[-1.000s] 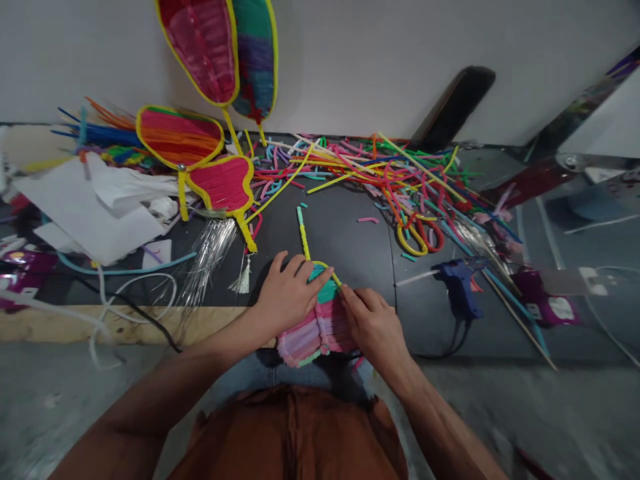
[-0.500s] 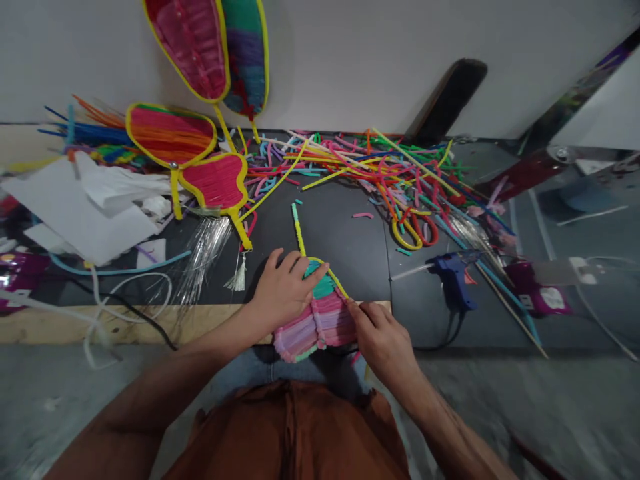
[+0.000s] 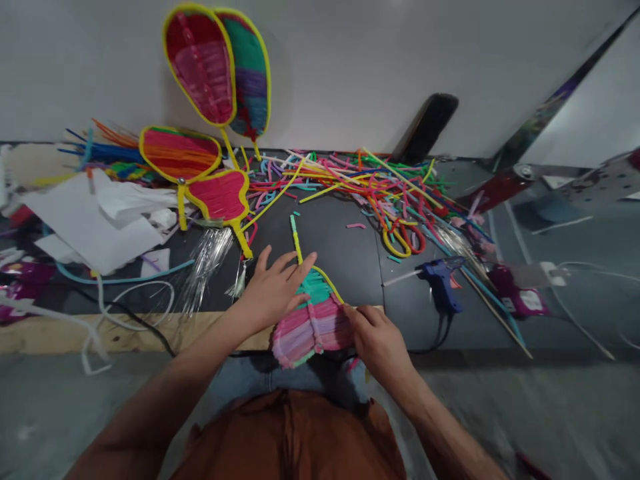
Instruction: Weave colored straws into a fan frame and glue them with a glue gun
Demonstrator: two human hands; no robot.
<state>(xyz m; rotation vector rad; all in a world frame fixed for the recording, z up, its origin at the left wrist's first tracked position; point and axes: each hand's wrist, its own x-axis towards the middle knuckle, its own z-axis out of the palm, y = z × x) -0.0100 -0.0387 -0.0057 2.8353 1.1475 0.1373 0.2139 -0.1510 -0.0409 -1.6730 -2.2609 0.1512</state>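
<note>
A small fan-shaped piece made of pipe cleaners (image 3: 313,325), with teal, pink and lilac bands, lies at the table's front edge, its yellow-green stem pointing away from me. My left hand (image 3: 274,288) rests over its upper left side, fingers spread, the fingertips near the base of the stem. A yellow pipe cleaner (image 3: 330,283) runs along the upper right rim. At the right edge my right hand (image 3: 381,338) pinches this yellow strip with thumb and fingers; its tip is hidden there.
Finished fans (image 3: 200,67) lean against the wall. A heap of loose pipe cleaners (image 3: 340,175) lies along the back, with scissors (image 3: 397,241) in front. A blue glue gun (image 3: 443,283) lies to the right. White paper (image 3: 83,213) and silver tinsel (image 3: 207,263) are at left.
My left hand has lifted its fingers and slid slightly left, uncovering more of the teal band. My right hand stays pinched at the right edge. The camera view has tilted up somewhat.
</note>
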